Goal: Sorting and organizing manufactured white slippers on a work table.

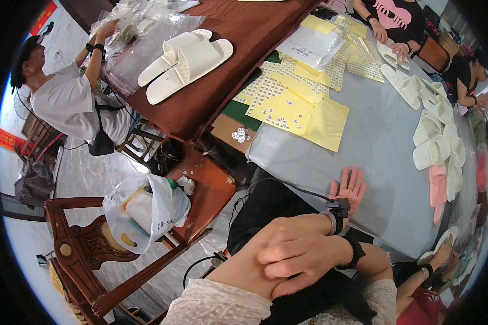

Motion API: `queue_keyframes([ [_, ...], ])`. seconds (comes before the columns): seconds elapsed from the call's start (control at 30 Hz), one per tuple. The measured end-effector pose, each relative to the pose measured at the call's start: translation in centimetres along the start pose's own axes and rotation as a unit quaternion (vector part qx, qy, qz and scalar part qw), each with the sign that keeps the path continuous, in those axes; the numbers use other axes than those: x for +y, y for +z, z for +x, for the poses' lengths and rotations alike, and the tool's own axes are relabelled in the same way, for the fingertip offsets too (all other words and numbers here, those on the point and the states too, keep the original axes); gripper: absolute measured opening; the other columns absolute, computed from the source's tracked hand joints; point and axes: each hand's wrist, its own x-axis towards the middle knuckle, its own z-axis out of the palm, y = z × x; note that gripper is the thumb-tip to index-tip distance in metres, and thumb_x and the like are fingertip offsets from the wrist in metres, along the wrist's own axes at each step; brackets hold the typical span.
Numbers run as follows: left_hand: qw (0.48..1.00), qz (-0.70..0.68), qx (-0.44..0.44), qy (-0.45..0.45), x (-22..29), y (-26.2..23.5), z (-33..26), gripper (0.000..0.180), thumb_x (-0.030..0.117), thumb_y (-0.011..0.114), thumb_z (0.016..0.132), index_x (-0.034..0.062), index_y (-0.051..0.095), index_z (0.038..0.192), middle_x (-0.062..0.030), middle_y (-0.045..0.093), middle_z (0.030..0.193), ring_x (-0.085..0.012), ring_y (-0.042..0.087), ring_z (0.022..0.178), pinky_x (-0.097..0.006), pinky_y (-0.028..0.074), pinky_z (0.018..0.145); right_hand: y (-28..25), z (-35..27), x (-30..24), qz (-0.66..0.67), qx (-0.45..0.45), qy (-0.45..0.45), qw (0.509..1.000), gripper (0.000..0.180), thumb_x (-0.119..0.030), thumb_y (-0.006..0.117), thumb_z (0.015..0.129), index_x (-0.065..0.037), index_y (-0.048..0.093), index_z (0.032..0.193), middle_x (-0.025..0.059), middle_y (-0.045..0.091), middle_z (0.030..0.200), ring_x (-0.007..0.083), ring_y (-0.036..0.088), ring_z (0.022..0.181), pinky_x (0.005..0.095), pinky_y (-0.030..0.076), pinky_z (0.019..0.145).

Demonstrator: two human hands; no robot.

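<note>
My left hand (350, 187) lies open on the near edge of the grey table (379, 162), fingers spread and holding nothing. A black device with a cable is strapped on its wrist (339, 208). My right hand (293, 254), with a black band on its wrist, reaches across from the right and is curled around my left forearm (238, 271). Both arms wear cream knitted sleeves. Yellow sticker sheets (301, 108) lie further up the table, out of reach of both hands.
A row of white slippers (434, 135) and a pink one (438, 187) lines the table's right side. A white slipper pair (184, 57) lies on the brown table (222, 86). A plastic bag (146, 208) sits on a wooden chair (81, 244). Other people work left (65, 103), top (390, 16) and lower right (444, 252).
</note>
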Motion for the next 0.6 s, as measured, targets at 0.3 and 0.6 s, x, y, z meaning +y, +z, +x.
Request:
queue_keyframes([
  [0.3,0.999,-0.013,-0.039,-0.026,0.6,-0.5,0.5,0.056,0.047,0.030,0.097,0.0225,0.022,0.146,0.0003,0.014,0.154,-0.0164,0.008,0.142,-0.040,0.007,0.115,1.0,1.0,-0.3,-0.125,0.068,0.135,0.981,0.024,-0.026,0.049,0.093,-0.006,0.057,0.104,0.0097,0.055,0.108,0.0294,0.055,0.099,0.0390,0.043,0.086],
  [0.6,0.898,-0.423,0.098,0.072,1.2,1.6,-1.8,0.059,0.042,0.038,0.093,0.0071,0.032,0.141,-0.0149,0.024,0.149,-0.0324,0.021,0.138,-0.051,0.015,0.111,-0.5,-2.6,0.5,-0.306,-0.114,0.210,0.921,0.050,-0.031,0.066,0.076,-0.009,0.057,0.120,0.0071,0.057,0.124,0.0250,0.054,0.113,0.0414,0.039,0.096],
])
